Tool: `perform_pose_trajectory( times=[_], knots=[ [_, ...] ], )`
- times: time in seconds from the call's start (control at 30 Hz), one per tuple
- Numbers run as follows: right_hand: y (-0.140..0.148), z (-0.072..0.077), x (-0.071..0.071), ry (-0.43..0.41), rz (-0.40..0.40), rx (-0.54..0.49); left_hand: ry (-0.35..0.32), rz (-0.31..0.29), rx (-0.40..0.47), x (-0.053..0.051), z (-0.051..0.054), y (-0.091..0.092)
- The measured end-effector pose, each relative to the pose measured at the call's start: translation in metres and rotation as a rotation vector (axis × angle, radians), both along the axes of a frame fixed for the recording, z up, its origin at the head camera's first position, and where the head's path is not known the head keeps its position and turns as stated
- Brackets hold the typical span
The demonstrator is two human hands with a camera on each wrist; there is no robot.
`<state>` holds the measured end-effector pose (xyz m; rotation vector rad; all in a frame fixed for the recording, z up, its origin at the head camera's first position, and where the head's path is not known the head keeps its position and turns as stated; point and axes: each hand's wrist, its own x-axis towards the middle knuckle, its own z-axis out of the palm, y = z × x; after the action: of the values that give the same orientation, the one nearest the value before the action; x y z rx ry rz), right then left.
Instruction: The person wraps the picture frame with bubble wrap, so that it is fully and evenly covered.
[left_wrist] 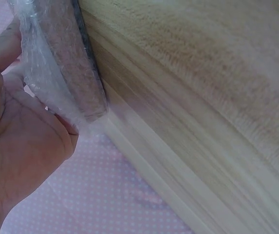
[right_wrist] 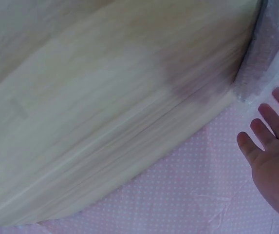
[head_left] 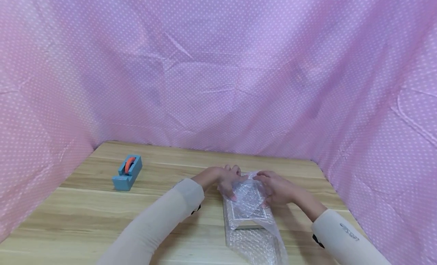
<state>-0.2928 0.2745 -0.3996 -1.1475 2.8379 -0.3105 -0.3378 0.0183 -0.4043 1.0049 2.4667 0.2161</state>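
Observation:
A flat rectangular item with a grey face and white border, like a picture frame [head_left: 248, 210], lies under clear bubble wrap [head_left: 252, 242] on the wooden table. My left hand [head_left: 229, 180] rests over its far left side, thumb and index finger spread on the wrap. In the left wrist view, this hand [left_wrist: 25, 131] touches the raised edge of the wrap [left_wrist: 51, 73]. Over the far right corner, my right hand [head_left: 275, 188] touches the wrap with fingertips and thumb. The right wrist view shows that hand [right_wrist: 275, 161] with fingers extended beside the wrap [right_wrist: 266, 58].
A blue tape dispenser [head_left: 127, 174] with an orange roll stands on the left of the wooden table [head_left: 85, 219]. Pink dotted cloth [head_left: 218, 86] hangs behind the table and along its sides. Loose bubble wrap trails towards the near edge.

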Motion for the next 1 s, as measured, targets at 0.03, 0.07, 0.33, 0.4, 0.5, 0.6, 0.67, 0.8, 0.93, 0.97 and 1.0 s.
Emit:
perform_pose_trajectory(
  times=[0.03, 0.07, 0.33, 0.4, 0.5, 0.6, 0.67, 0.8, 0.93, 0.97, 1.0],
  knots=[
    [0.001, 0.0, -0.001, -0.008, 0.003, 0.008, 0.01, -0.002, 0.002, 0.0, 0.0, 0.0],
    [0.001, -0.001, -0.002, -0.011, 0.009, 0.015, 0.025, -0.007, 0.001, 0.0, -0.001, 0.0],
    [0.001, -0.002, -0.007, 0.003, 0.057, 0.035, 0.2, 0.005, 0.019, 0.004, -0.002, -0.008],
    [0.001, -0.001, -0.006, 0.008, 0.05, 0.044, 0.246, 0.008, 0.013, 0.005, -0.002, -0.011],
    [0.001, 0.002, -0.003, 0.015, 0.038, 0.057, 0.253, -0.002, -0.01, 0.008, 0.0, -0.014],
    [0.0, 0.003, -0.001, 0.024, 0.024, 0.082, 0.24, -0.047, -0.046, 0.01, 0.001, -0.018],
    [-0.001, 0.004, 0.0, 0.029, 0.019, 0.092, 0.22, -0.059, -0.058, 0.011, 0.001, -0.019],
    [-0.002, 0.005, -0.001, 0.01, 0.046, 0.109, 0.208, -0.058, -0.061, 0.005, -0.009, -0.018],
    [-0.004, 0.005, -0.002, -0.037, 0.106, 0.15, 0.192, -0.059, -0.037, 0.008, -0.008, -0.018],
    [-0.005, 0.006, -0.003, -0.046, 0.112, 0.157, 0.187, -0.057, -0.025, 0.011, -0.005, -0.019],
    [-0.005, 0.006, -0.003, -0.048, 0.119, 0.163, 0.188, -0.057, -0.012, 0.013, -0.003, -0.02]
  ],
)
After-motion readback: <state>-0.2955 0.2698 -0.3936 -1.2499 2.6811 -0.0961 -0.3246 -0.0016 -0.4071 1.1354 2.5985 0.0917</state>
